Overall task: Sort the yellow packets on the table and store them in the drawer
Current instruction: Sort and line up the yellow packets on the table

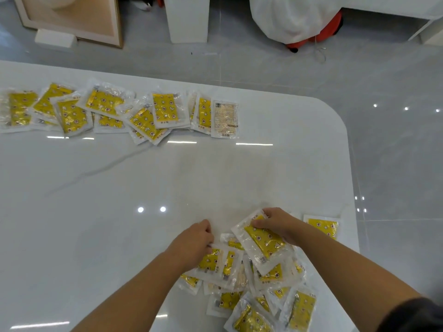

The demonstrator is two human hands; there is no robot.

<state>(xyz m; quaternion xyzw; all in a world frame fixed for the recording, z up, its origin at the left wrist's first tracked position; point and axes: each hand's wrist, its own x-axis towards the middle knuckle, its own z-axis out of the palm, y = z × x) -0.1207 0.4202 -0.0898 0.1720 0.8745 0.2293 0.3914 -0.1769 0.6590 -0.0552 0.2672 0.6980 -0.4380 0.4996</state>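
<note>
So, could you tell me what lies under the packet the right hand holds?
More overlapping yellow packets, on the white table. The held packet and right hand cover how many lie beneath.

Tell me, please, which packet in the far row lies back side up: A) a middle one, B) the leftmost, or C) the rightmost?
C: the rightmost packet shows a pale printed back, while the rest of the row shows yellow fronts.

Glossy white marble-look table (119,200), crinkly clear-plastic yellow packets (263,243), shiny grey tiled floor (395,152)
</note>
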